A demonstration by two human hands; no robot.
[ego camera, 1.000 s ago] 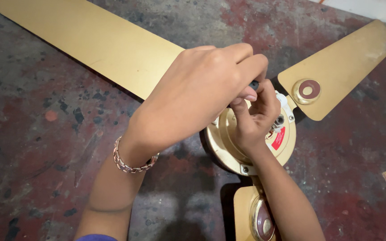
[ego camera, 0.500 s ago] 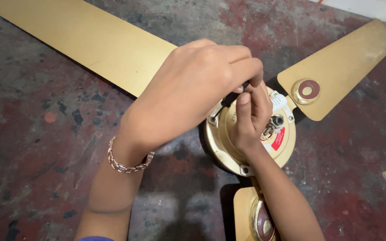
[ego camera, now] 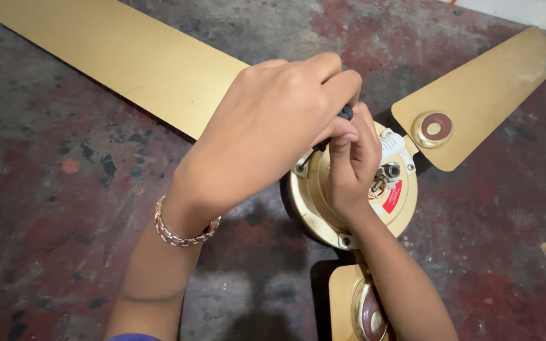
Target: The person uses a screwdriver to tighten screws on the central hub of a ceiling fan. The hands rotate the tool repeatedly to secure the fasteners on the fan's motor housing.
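Gold fan motor (ego camera: 323,202) was barely shifted since earlier; black tool (ego camera: 345,113) was kept gripped by left hand (ego camera: 266,139) and right hand (ego camera: 352,161).

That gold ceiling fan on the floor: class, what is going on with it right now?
A person works with both bare hands over the fan's motor hub, which lies on a stained concrete floor. The left hand grips a small black-tipped tool or part above the hub; the right hand rests on the hub beside it. Three gold blades spread outward.
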